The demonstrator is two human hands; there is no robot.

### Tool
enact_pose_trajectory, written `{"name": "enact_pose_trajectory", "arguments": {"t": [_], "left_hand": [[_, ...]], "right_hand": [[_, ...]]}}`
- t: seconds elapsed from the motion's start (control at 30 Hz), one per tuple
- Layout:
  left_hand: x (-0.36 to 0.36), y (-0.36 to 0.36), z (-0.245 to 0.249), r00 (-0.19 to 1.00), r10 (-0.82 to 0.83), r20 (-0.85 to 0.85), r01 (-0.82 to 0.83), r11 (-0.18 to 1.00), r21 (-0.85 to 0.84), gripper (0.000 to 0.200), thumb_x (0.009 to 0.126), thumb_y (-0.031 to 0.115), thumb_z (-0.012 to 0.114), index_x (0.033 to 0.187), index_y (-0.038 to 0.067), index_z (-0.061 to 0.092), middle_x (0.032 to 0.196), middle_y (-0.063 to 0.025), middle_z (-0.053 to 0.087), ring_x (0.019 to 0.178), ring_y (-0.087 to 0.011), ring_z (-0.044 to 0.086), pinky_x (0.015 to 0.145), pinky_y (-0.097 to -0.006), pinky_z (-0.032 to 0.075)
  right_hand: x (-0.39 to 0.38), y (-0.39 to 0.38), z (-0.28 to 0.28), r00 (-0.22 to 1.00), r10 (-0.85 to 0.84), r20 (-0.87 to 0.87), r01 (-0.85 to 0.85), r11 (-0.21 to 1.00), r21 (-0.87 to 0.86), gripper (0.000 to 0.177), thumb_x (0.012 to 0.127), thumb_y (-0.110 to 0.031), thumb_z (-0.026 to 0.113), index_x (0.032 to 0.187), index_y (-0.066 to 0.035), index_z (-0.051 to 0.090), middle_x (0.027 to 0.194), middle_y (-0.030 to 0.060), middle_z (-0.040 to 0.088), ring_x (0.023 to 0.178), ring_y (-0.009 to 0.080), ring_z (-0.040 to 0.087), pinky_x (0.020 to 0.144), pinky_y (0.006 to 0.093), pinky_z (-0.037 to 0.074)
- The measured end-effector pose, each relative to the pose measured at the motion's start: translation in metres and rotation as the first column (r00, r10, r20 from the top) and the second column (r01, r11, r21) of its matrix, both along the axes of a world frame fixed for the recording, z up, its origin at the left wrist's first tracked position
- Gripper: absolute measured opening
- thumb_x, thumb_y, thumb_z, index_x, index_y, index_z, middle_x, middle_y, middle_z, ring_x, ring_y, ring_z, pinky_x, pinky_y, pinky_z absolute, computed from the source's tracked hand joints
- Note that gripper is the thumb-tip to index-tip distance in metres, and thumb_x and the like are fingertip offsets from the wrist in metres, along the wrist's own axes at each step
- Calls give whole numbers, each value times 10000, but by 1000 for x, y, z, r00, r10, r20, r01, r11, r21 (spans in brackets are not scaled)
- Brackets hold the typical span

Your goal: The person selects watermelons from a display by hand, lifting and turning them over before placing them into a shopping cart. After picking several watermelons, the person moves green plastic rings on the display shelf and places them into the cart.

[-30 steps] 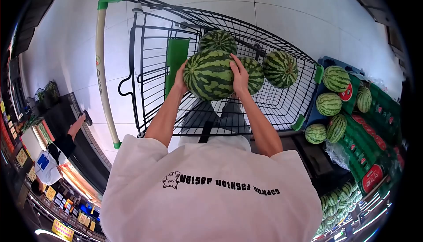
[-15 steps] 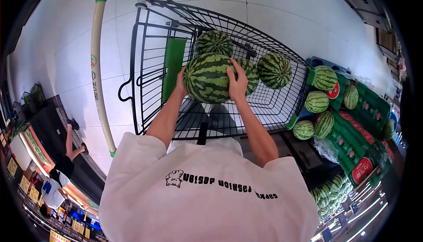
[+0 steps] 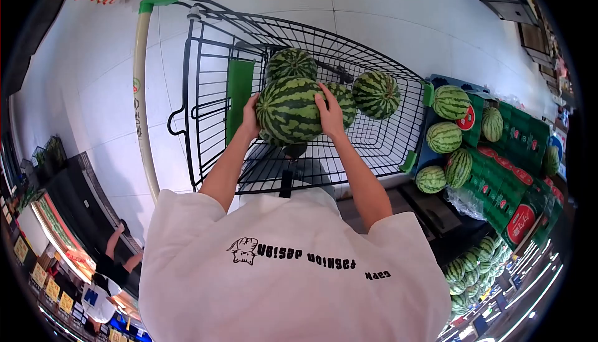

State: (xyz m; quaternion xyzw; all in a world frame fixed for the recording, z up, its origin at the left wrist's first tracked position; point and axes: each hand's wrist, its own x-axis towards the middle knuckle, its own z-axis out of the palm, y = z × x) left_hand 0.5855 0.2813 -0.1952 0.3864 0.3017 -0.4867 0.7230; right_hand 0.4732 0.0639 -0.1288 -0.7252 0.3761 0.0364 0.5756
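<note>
Between my two hands is a large striped watermelon (image 3: 289, 111), held over the shopping cart (image 3: 380, 146). My left hand (image 3: 250, 118) presses on its left side, and my right hand (image 3: 330, 113) grips the right side with the thumb over the rind. Behind it in the cart sits another watermelon (image 3: 293, 65). A third watermelon (image 3: 344, 106) shows partly beyond my right hand. Farther right in the basket rests a dark-striped watermelon (image 3: 376, 95). Part of one more green rind shows below the held fruit, near my left wrist.
Several lighter watermelons (image 3: 445, 137) lie on a stand with green cartons (image 3: 492, 183) right of the cart. A heap of watermelons (image 3: 476, 270) is at lower right. The cart's handle (image 3: 142, 93) runs down the left side. Another person (image 3: 99, 298) is at lower left.
The held watermelon sits slightly lower in the cart, still between both hands. The view has shifted a little, and the person at lower left has moved.
</note>
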Motion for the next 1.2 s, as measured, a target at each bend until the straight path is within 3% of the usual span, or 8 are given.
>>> {"name": "enact_pose_trajectory", "arguments": {"t": [0.33,0.57,0.63,0.7,0.83,0.97,1.1,1.2], "left_hand": [[-39,14,32,962,-47,268,-25,965,261,514,1001,514,438,1374,171,523,1394,3,537,1291,-187,446,1085,-438,286],[-89,27,24,884,-117,452,-84,913,400,525,1001,508,458,1355,124,513,1416,-49,511,1287,-199,455,1087,-426,309],[-112,32,17,824,-378,422,53,793,607,450,981,432,470,1224,68,575,1051,-84,636,990,-196,633,783,-330,475],[-132,45,-2,477,-801,362,397,564,725,369,950,370,518,1053,50,669,838,-68,673,827,-191,660,729,-325,500],[-202,-6,111,-101,-860,500,495,393,775,361,921,372,605,1043,42,683,983,-168,713,920,-314,679,826,-385,517],[-233,-36,141,-762,-627,162,35,210,977,438,931,371,595,1229,51,593,1186,-180,602,1084,-368,583,934,-451,466],[-242,-81,130,-930,-262,257,112,464,879,467,937,293,594,1317,31,523,1255,-188,561,1153,-369,552,978,-477,441],[-252,-120,119,-850,-184,493,407,362,838,524,923,144,572,1401,-28,444,1368,-254,509,1250,-425,495,1056,-477,409]], "right_hand": [[-134,-7,20,996,88,-13,-88,949,-301,431,952,-251,591,1323,-33,575,1276,234,593,1174,431,554,1000,460,456],[-259,44,44,993,96,65,-25,730,-683,369,832,-82,639,1197,-27,636,1309,247,559,1151,418,568,1008,477,453],[-279,60,58,993,42,111,58,645,-762,381,830,-79,641,1208,-31,632,1366,261,517,1177,423,558,1030,477,443],[-304,76,53,990,-93,104,139,738,-660,403,842,-91,635,1241,-36,621,1427,276,458,1234,434,526,1049,467,441],[-368,111,-3,955,-282,-87,221,878,-425,386,872,-195,611,1225,-46,661,1350,255,544,1217,411,557,1040,442,461],[-434,146,-50,918,-246,-311,174,955,-240,390,866,-271,600,1173,-50,698,1138,246,673,1103,394,631,993,443,491],[-481,174,-54,865,-341,-368,297,939,-172,410,860,-299,592,1176,-62,699,1040,221,716,1013,389,671,937,460,523],[-503,202,-91,712,-560,-424,545,821,-169,355,873,-328,600,1116,-107,734,1080,196,717,1019,386,675,940,459,527]]}}
